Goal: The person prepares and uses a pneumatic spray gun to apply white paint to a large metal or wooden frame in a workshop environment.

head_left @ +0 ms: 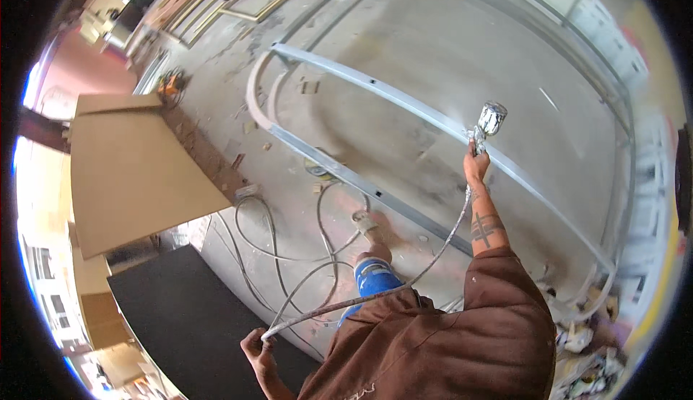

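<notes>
Hands are both busy. The right hand (476, 165) is stretched far out in front of the person, with its fingers closed around the handle of a spray gun (488, 127). The shiny metal cup of the spray gun sits just above this hand and tilts a little. A thin grey hose (375, 295) starts under the right hand, runs back along the arm, and goes down to the left hand (258, 345). The left hand is low and close to the body, and it is closed around the hose.

Past the right hand, a big grey panel (462, 61) lies flat on the floor. Long metal bars (375, 89) cross it, and one bar passes just behind the spray gun. More loops of hose (289, 252) lie on the floor between the two hands. One shoe (364, 222) and a knee in blue trousers show above the left hand, below the nearest metal bar.

To the left of the left hand is a dark mat (180, 306). Farther up on that side is a large brown cardboard sheet (137, 169). Under the right arm, near the brown sleeve (498, 313), lies a pile of crumpled paper (585, 357).
</notes>
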`<state>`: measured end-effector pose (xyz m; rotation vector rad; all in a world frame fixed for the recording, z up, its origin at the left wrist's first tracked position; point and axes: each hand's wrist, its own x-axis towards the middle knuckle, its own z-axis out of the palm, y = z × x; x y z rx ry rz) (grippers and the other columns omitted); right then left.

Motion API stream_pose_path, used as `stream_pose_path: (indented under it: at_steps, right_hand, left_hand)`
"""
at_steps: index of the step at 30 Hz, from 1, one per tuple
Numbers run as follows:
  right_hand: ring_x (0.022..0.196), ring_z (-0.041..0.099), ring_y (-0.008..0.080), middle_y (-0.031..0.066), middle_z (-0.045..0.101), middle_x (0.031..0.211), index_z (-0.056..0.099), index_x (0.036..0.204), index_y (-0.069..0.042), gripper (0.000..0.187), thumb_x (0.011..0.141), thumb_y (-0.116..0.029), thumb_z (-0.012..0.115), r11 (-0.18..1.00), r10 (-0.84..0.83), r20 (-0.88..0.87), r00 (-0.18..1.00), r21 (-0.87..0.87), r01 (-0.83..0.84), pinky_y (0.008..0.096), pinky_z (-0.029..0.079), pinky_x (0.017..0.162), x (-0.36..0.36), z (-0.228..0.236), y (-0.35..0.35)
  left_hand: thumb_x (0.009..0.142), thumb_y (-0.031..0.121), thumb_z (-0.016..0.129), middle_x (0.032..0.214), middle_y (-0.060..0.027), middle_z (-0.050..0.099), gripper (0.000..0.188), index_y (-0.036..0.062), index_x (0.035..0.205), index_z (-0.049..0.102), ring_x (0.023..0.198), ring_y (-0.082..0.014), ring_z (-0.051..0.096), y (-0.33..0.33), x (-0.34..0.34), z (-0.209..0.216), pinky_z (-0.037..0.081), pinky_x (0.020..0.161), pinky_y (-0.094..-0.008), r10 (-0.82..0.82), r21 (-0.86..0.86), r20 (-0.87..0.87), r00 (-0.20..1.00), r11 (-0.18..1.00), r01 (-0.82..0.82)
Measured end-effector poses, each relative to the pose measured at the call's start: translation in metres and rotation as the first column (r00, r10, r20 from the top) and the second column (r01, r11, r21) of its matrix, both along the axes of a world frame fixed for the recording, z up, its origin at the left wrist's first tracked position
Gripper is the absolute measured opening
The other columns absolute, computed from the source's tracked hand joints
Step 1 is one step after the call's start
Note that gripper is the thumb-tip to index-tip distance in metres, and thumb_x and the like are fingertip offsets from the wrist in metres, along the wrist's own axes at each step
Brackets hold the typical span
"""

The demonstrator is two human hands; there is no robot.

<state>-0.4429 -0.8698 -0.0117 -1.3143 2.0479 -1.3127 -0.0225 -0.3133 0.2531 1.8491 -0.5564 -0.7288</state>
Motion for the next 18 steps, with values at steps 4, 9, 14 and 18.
stream_pose_path:
  at_steps: [4, 9, 14, 18]
  right_hand:
    - [0.069, 0.066, 0.0311, 0.0211, 0.069, 0.076, 0.069, 0.095, 0.005, 0.042, 0.093, -0.036, 0.064, 0.994, 0.113, -0.015, 0.993, 0.014, -0.113, 0.0409, 0.049, 0.068, 0.118, 0.001, -0.053]
    - [0.081, 0.068, 0.0417, 0.0262, 0.07, 0.085, 0.069, 0.092, 0.007, 0.05, 0.092, -0.042, 0.062, 0.978, 0.163, 0.012, 0.987, 0.127, -0.163, 0.0462, 0.052, 0.072, 0.269, 0.005, -0.119]
    - [0.074, 0.067, 0.0438, 0.0268, 0.068, 0.078, 0.067, 0.084, 0.009, 0.053, 0.091, -0.043, 0.063, 0.964, 0.236, 0.023, 0.971, 0.118, -0.238, 0.0493, 0.051, 0.069, 0.4, -0.005, -0.192]
    - [0.077, 0.066, 0.0459, 0.0279, 0.067, 0.078, 0.067, 0.084, 0.009, 0.054, 0.091, -0.044, 0.063, 0.962, 0.264, 0.037, 0.964, 0.061, -0.266, 0.0523, 0.051, 0.07, 0.508, -0.003, -0.239]
  left_hand:
    - [0.081, 0.041, 0.079, 0.06, 0.0027, 0.049, 0.046, 0.0023, 0.068, 0.059, 0.056, -0.0059, 0.041, 0.006, 0.025, -0.004, 0.026, 0.051, -0.0247, 0.139, 0.034, 0.055, 0.989, 0.989, -0.141]
    - [0.084, 0.035, 0.075, 0.063, 0.0007, 0.052, 0.04, 0.0015, 0.069, 0.059, 0.057, -0.0071, 0.044, -0.019, 0.063, -0.016, 0.029, 0.053, -0.0245, 0.378, -0.002, 0.053, 0.924, 0.925, -0.379]
    - [0.087, 0.03, 0.073, 0.066, 0.0002, 0.053, 0.035, 0.0001, 0.075, 0.059, 0.06, -0.0083, 0.046, -0.06, 0.119, -0.004, 0.033, 0.056, -0.0249, 0.428, 0.046, 0.039, 0.903, 0.902, -0.43]
    - [0.087, 0.022, 0.07, 0.065, -0.0004, 0.051, 0.032, 0.0, 0.069, 0.056, 0.061, -0.0092, 0.045, -0.082, 0.158, -0.005, 0.031, 0.057, -0.0262, 0.481, 0.058, 0.04, 0.876, 0.874, -0.482]
